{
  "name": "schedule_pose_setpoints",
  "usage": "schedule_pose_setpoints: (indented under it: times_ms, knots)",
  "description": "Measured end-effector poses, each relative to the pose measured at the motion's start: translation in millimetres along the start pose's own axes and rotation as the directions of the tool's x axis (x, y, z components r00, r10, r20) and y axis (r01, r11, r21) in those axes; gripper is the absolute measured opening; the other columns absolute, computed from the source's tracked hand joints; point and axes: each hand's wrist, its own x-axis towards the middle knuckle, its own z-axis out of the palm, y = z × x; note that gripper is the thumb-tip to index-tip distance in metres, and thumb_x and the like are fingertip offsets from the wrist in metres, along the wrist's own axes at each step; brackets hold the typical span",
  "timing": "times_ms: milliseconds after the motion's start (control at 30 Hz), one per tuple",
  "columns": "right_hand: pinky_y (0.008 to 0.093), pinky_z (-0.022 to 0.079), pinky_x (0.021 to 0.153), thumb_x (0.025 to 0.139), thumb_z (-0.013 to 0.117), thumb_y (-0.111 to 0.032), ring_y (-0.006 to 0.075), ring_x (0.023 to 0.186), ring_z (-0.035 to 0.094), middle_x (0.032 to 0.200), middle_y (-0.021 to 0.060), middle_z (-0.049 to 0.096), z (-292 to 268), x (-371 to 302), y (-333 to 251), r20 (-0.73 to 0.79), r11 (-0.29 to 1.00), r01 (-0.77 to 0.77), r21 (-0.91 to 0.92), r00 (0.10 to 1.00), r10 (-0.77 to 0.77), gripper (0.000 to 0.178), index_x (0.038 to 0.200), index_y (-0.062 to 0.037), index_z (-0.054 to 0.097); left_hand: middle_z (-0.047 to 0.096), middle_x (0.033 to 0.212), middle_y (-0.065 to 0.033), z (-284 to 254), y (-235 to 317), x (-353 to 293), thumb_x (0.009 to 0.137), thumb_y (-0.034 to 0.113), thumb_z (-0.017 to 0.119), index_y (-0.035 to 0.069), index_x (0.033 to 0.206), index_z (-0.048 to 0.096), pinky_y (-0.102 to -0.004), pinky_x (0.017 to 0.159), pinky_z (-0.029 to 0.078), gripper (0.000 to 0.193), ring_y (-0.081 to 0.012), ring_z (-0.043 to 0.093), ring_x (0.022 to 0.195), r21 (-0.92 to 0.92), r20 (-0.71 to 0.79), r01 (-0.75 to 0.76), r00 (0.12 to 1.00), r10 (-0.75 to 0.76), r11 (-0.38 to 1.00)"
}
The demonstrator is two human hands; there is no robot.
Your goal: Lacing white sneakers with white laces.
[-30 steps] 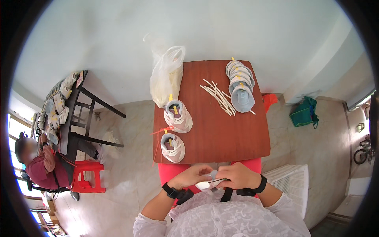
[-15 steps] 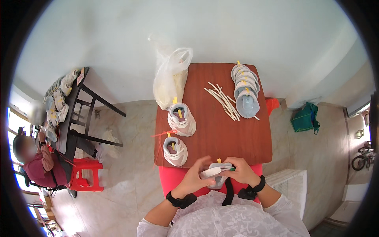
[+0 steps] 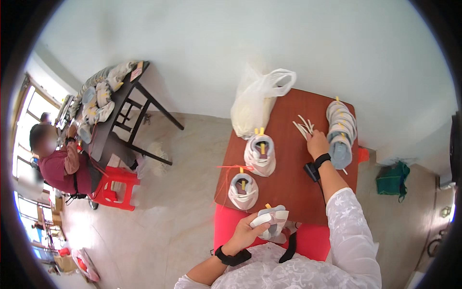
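My left hand [image 3: 246, 234] is closed around a grey and white shoe upper [image 3: 276, 217] with a yellow tab, held over my lap near the table's front edge. My right hand [image 3: 317, 144] reaches across the table, its fingers closed at the near end of a bundle of white shoelaces [image 3: 302, 125]. How many laces it grips is hidden. Two pale pink and white shoe uppers with laces, a farther one [image 3: 260, 156] and a nearer one [image 3: 243, 191], stand on the left side. Stacked grey uppers [image 3: 341, 127] lie right of my right hand.
The brown table [image 3: 288, 188] carries a clear plastic bag [image 3: 252, 108] of pale material at its far left. Red string [image 3: 233, 167] lies by the pink uppers. Leftward, a person [image 3: 60, 161] sits at a dark table [image 3: 113, 123] with more uppers. A green bag [image 3: 392, 181] rests on the floor, right.
My right hand has left the shoe upper and moved forward and right to the laces. A green-handled tool at that hand is now out of sight. The view has turned left.
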Motion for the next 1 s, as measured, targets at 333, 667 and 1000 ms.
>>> schedule_pose_setpoints:
  times_ms: [333,667,1000]
  knots:
    - [0.0435,0.049,0.068,0.088,0.06,-0.028,0.0338,0.076,0.065,0.085,0.019,0.067,10,6,38,-0.047,0.989,-0.043,0.141,0.998,0.05,0.028,0.092,-0.0013,0.066,0.062,0.115,-0.0036,-11,1,17,0.093,0.013,0.06,0.001,0.126,0.054,-0.0296,0.091,0.047,0.036,-0.0117,0.058,0.104,-0.221,-0.136,-0.058,0.99,0.028,0.974]
    - [0.0212,0.04,0.061,0.092,0.056,-0.012,0.0053,0.067,0.052,0.072,-0.001,0.056,-181,-188,-18,0.407,0.503,-0.375,0.778,0.912,0.05,0.014,0.09,0.0013,0.06,0.065,0.109,-0.0066,23,37,27,0.096,0.018,0.055,0.0,0.125,0.052,-0.0319,0.084,0.051,0.033,-0.0153,0.062,0.098,-0.322,-0.026,-0.018,1.0,0.01,0.947]
    - [0.0233,0.045,0.062,0.09,0.059,-0.008,0.0081,0.068,0.056,0.077,0.005,0.063,-217,-261,-8,0.322,0.572,-0.264,0.777,0.947,-0.001,0.011,0.09,0.0029,0.061,0.064,0.099,-0.0036,75,7,25,0.097,0.024,0.055,0.002,0.121,0.054,-0.0282,0.076,0.052,0.032,-0.0114,0.062,0.086,-0.15,0.139,0.123,0.985,-0.103,0.981]
